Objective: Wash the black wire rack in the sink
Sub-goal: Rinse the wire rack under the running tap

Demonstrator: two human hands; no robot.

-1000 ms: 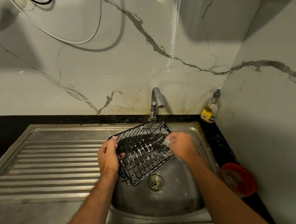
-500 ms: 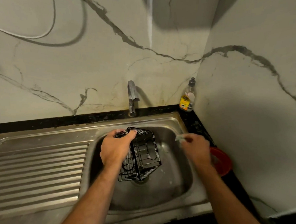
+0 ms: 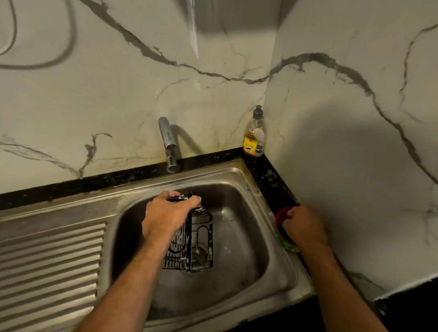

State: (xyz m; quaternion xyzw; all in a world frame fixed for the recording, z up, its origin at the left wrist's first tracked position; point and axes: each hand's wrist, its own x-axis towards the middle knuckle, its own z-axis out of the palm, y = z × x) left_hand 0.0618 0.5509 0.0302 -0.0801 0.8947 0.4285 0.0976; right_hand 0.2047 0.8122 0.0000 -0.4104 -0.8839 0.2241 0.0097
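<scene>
Nearest me, both forearms reach forward over the front rim of the sink [image 3: 277, 293]. My left hand [image 3: 168, 217] comes down from above onto the black wire rack [image 3: 199, 237], fingers curled over its top edge, so that grip is closed on the rack. The rack stands on end in the basin with its long axis running roughly up and down, its lower end near the drain and soap suds flecking the wires. It sits directly beneath the left hand and well apart from the right, so the left is plainly the nearer hand.

My right hand [image 3: 304, 227] is off to the right, on the dark surface [image 3: 270, 178] beside the basin, knuckles up and fingers dipped into a red bowl [image 3: 279, 225]. Whether that grip has closed on anything inside I cannot tell; the fingertips are hidden.

I judge the next move brings the right hand leftward to the upright rack while the left steadies it.

Farther back, the tap [image 3: 167, 142] stands behind the basin, no water visibly running. A dish soap bottle [image 3: 255, 134] sits in the corner against the marble wall [image 3: 115, 97].
</scene>
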